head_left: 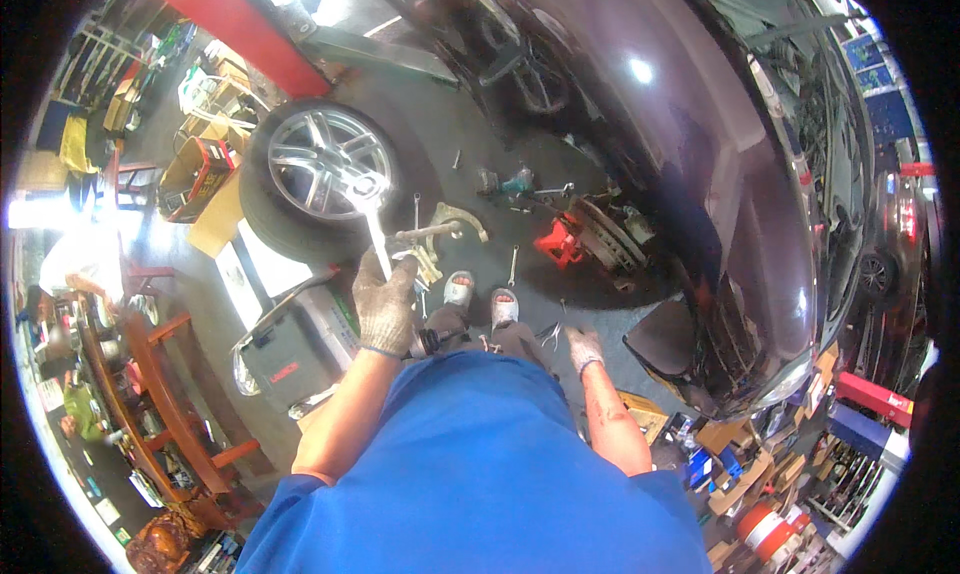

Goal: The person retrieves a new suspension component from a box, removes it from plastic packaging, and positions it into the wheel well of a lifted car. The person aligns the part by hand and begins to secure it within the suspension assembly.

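Note:
My left hand (385, 302), in a grey knitted work glove, is closed around the handle of a shiny wrench (374, 224). Its ring end points away from me and overlaps the wheel in view. My right hand (584, 348), also gloved, hangs low on the right with its fingers loosely apart and nothing visible in them. Just left of it, pliers (550, 334) lie on the floor. A second wrench (514, 265) lies beyond my feet, and a metal bracket-like part (457, 218) rests near the wheel.
A wheel with tyre (330, 161) lies at the left, near a red lift post (250, 34). The dark car (690, 154) fills the right, with a brake disc (610, 236) and a red jack stand (560, 242) below. A grey tool case (300, 349) sits left.

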